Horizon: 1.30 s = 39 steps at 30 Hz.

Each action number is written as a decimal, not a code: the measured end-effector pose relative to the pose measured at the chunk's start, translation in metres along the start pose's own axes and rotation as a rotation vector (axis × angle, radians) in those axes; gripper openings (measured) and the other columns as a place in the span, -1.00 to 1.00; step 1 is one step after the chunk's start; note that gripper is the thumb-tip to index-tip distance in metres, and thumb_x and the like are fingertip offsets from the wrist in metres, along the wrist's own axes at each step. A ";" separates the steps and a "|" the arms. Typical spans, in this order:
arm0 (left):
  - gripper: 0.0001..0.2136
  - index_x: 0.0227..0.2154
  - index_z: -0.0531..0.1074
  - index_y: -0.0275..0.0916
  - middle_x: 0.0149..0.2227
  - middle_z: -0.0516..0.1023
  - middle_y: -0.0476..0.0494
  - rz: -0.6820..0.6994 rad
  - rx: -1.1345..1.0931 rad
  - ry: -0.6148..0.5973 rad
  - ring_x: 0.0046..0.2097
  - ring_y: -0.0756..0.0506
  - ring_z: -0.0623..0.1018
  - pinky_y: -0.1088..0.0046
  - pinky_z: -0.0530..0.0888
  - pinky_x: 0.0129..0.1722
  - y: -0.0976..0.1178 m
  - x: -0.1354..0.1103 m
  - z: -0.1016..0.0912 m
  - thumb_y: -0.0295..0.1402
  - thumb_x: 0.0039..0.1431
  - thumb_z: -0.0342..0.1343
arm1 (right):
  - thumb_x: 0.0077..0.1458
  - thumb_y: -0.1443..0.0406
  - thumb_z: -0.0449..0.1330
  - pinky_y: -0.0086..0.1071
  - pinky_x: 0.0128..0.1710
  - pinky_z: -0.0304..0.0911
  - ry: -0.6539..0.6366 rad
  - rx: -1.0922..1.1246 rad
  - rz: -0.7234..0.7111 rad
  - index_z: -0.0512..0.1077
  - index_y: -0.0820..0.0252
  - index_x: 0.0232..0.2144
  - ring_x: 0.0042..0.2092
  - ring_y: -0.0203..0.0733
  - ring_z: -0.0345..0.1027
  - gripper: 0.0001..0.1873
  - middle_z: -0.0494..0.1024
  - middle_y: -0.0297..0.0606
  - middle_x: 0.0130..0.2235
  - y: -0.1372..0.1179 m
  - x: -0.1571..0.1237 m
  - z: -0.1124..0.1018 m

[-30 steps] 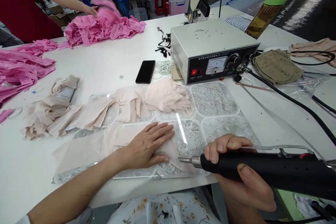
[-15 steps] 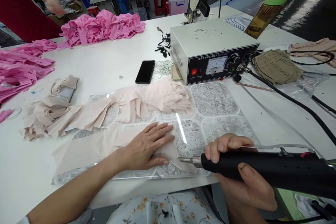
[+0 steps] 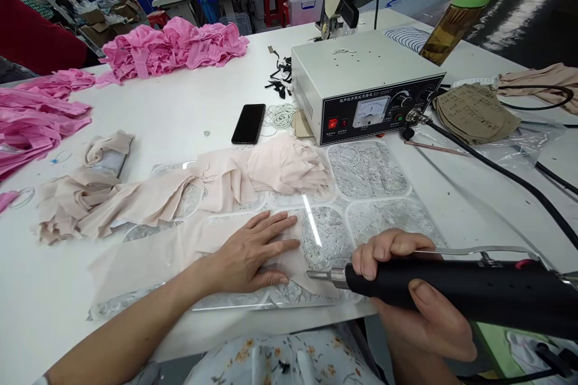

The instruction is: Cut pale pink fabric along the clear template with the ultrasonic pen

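Fabric strip (image 3: 149, 257), pale and thin, lies along the near edge of the bench (image 3: 40, 280), on a clear patterned mat (image 3: 377, 174), with its long axis running left to right, roughly parallel to that edge. What matters most is at its right end: the metal tip (image 3: 320, 275) of a black hand tool (image 3: 478, 292) points left at the cloth, level with its right-hand edge by the mat's near side — whether the two touch, or a sliver of air parts them, cannot be told. From the right hand (image 3: 427, 328), then, the strip lies straight off to the left, in line with the tool's own length. That hand grasps the tool firmly from the right, fingers wrapped over its far side and thumb along the near one, the barrel held nearly level. The left hand (image 3: 257, 252) is nearer the strip — it rests directly on it, palm down and flat, grasping nothing, fingers pointing right and slightly away from the bench's near edge (the thumb lies closest to the tip). Its forearm crosses the strip's near side from the left.
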<state>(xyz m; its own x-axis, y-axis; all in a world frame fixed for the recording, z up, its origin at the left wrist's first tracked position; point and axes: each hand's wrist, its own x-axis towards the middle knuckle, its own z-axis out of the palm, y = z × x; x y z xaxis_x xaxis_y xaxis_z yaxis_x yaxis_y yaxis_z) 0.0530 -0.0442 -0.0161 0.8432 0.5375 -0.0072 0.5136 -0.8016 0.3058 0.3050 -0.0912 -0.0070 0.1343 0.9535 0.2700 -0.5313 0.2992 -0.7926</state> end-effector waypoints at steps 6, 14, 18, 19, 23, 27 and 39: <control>-0.48 0.25 0.20 -0.14 0.39 -0.02 -0.22 0.015 0.005 0.009 0.39 -0.25 0.06 0.03 0.06 0.35 -0.001 -0.001 0.001 0.01 0.35 -0.06 | 0.09 0.24 0.17 -0.30 -0.43 0.34 -0.040 0.019 0.001 0.41 0.15 -0.25 -0.44 -0.30 0.33 -0.83 0.35 -0.33 -0.35 0.001 0.000 -0.003; -0.47 0.24 0.22 -0.16 0.38 0.00 -0.25 0.024 0.012 0.013 0.39 -0.26 0.06 0.03 0.07 0.35 -0.001 -0.001 0.001 0.01 0.34 -0.07 | 0.05 0.24 0.17 -0.29 -0.44 0.31 0.034 0.011 -0.037 0.41 0.15 -0.27 -0.46 -0.31 0.30 -0.83 0.32 -0.34 -0.37 0.003 0.002 -0.002; -0.47 0.24 0.22 -0.16 0.38 0.01 -0.24 0.021 0.003 0.015 0.38 -0.25 0.08 0.03 0.08 0.34 -0.001 -0.001 0.002 0.02 0.34 -0.06 | 0.04 0.25 0.17 -0.24 -0.41 0.32 0.078 -0.037 -0.091 0.40 0.13 -0.29 -0.46 -0.29 0.29 -0.85 0.32 -0.36 -0.37 0.005 0.004 0.001; -0.46 0.24 0.22 -0.15 0.38 0.01 -0.24 0.019 0.003 0.017 0.38 -0.25 0.08 0.04 0.07 0.34 -0.001 -0.001 0.002 0.03 0.33 -0.05 | 0.04 0.25 0.17 -0.23 -0.40 0.32 0.082 -0.050 -0.098 0.39 0.13 -0.29 -0.45 -0.28 0.29 -0.86 0.32 -0.35 -0.37 0.006 0.004 0.002; -0.45 0.24 0.23 -0.16 0.37 0.03 -0.24 0.025 -0.008 0.036 0.38 -0.26 0.09 0.05 0.08 0.34 -0.002 -0.001 0.004 0.04 0.32 -0.04 | 0.00 0.26 0.17 -0.21 -0.39 0.31 0.126 -0.076 -0.119 0.39 0.13 -0.31 -0.45 -0.27 0.28 -0.86 0.32 -0.35 -0.36 0.011 0.007 0.006; -0.45 0.22 0.25 -0.17 0.36 0.06 -0.27 0.031 -0.022 0.049 0.37 -0.28 0.11 0.03 0.09 0.34 -0.002 -0.001 0.004 0.05 0.32 -0.05 | -0.03 0.28 0.15 -0.22 -0.40 0.31 0.134 -0.080 -0.137 0.39 0.14 -0.31 -0.46 -0.28 0.29 -0.84 0.33 -0.35 -0.36 0.016 0.010 0.007; -0.45 0.27 0.19 -0.16 0.38 0.00 -0.24 0.024 -0.053 0.035 0.38 -0.29 0.08 0.02 0.06 0.35 -0.002 -0.001 0.001 0.01 0.33 -0.03 | -0.01 0.28 0.16 -0.26 -0.43 0.31 0.126 -0.083 -0.166 0.42 0.13 -0.31 -0.49 -0.28 0.32 -0.85 0.35 -0.35 -0.37 0.020 0.014 0.006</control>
<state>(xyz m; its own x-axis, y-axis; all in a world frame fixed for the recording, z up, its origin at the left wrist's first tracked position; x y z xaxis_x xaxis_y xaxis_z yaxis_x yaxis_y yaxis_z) 0.0512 -0.0438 -0.0179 0.8489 0.5276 0.0334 0.4831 -0.7999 0.3559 0.2910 -0.0719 -0.0155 0.3202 0.8866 0.3338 -0.4232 0.4491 -0.7869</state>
